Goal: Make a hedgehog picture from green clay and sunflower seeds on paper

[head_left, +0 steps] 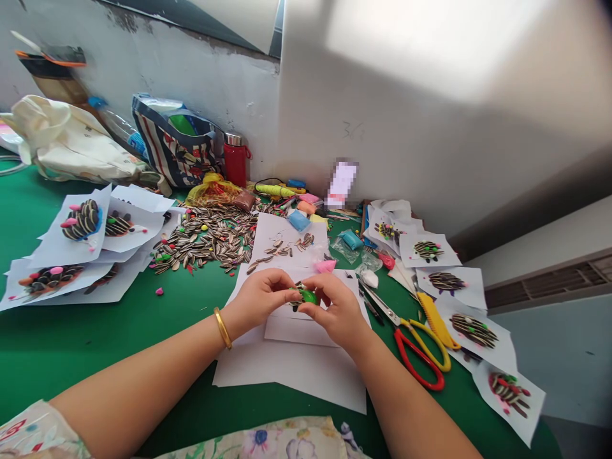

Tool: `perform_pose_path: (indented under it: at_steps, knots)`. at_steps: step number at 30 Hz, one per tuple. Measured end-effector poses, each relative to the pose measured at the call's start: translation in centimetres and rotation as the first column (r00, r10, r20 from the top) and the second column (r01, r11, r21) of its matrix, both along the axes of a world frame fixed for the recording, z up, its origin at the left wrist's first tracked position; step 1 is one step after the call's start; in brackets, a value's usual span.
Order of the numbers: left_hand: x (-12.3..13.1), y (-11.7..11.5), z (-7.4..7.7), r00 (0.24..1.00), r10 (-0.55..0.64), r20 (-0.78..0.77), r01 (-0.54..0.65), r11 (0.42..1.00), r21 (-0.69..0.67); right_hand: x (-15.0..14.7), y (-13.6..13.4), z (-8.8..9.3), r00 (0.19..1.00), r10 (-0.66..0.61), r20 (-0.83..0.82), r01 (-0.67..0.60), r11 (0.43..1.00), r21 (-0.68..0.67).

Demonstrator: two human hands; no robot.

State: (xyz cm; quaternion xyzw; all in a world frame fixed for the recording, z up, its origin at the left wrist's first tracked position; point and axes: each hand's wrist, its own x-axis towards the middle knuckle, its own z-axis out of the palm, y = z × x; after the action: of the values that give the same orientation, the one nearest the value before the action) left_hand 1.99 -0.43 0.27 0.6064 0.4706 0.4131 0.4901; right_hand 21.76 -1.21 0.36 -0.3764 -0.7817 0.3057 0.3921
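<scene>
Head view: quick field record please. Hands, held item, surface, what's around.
left hand: pinching the green lump; gold bangle on the wrist
right hand: pinching the same green lump
under hands: white sheets on the green table
right of hands: scissors, red and yellow handles
behind hands: sunflower seeds in a loose heap
both sides: seed pictures on paper

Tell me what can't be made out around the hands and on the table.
Head view, green piece: mostly covered by the fingertips of the left hand and right hand; its shape is unclear.
Head view, wall patch: blurred, unreadable.
Head view, striped bag: its own cloth hides the contents.
Head view, left paper stack: cut off by the picture's left edge.
</scene>
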Motion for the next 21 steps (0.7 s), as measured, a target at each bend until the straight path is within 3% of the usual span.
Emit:
perform_pose_path:
  at_steps: [3,6,12,14,16,18,21]
  knots:
    - [0.0,0.1,0.2,0.998,0.009,-0.062,-0.004,0.997,0.077,-0.1,0.1,0.1,0.999,0.038,0.006,-0.038,0.999,0.023]
    - [-0.1,0.2,0.3,0.997,0.005,-0.074,0.005,0.990,0.138,0.1,0.3,0.4,1.000,-0.005,-0.005,0.006,0.998,0.062]
    - [-0.2,0.4,-0.5,0.991,0.094,0.094,-0.092,0.995,-0.030,2.0,1.2,1.4,0.958,-0.282,0.054,0.274,0.955,0.111]
    - [-0.3,0.4,-0.7,0.989,0.090,0.119,-0.084,0.995,-0.060,3.0,1.6,1.7,0.891,-0.431,0.144,0.412,0.900,0.146]
    - [-0.3,0.4,-0.6,0.989,0.077,0.123,-0.067,0.995,-0.080,4.0,2.0,1.9,0.796,-0.507,0.330,0.470,0.862,0.191]
    - [-0.2,0.4,-0.4,0.988,0.077,0.131,-0.063,0.993,-0.104,4.8,2.3,1.9,0.672,-0.503,0.544,0.480,0.855,0.199]
    - [-0.1,0.3,0.1,0.985,0.097,0.145,-0.077,0.988,-0.132,5.3,2.6,1.6,0.535,-0.388,0.751,0.443,0.885,0.141]
